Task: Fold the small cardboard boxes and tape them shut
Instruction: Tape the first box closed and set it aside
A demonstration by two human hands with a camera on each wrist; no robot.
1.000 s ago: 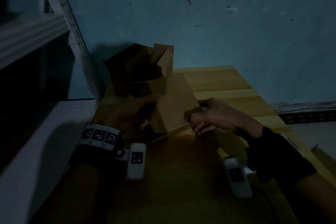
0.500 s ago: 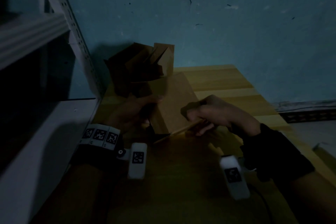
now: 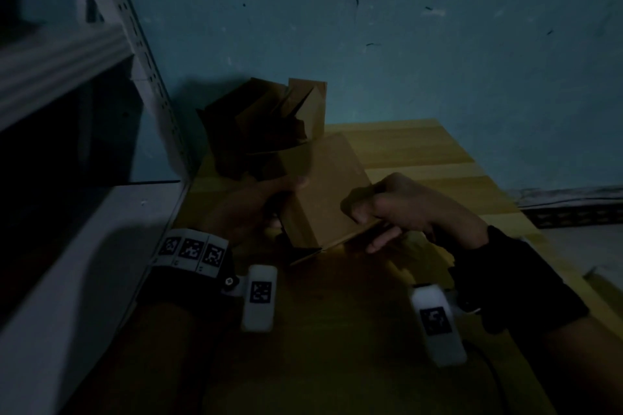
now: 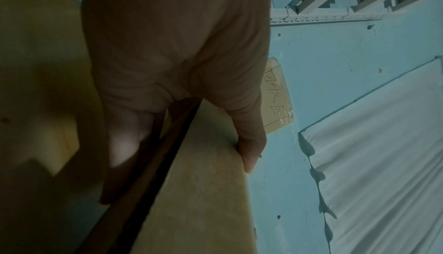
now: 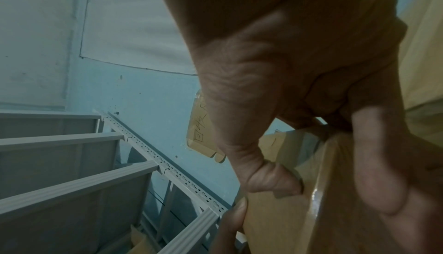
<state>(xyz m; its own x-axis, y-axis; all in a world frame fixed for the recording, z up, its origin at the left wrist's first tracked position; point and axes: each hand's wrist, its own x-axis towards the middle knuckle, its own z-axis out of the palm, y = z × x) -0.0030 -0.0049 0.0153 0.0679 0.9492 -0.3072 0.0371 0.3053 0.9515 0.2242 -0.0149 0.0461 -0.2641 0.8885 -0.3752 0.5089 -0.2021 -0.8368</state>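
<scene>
The small box [image 3: 323, 192] was held just above the wooden surface [image 3: 421, 152], in front of the folded boxes [image 3: 269, 125]. The left hand [image 3: 249, 209] gripped its left side. The right hand [image 3: 408, 209] had shifted down, pinching its right edge; flap-folding likely continued.

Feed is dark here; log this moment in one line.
left hand: grips small brown cardboard box | right hand: pinches box's right edge | box: above yellow wooden table | taping: not visible
</scene>
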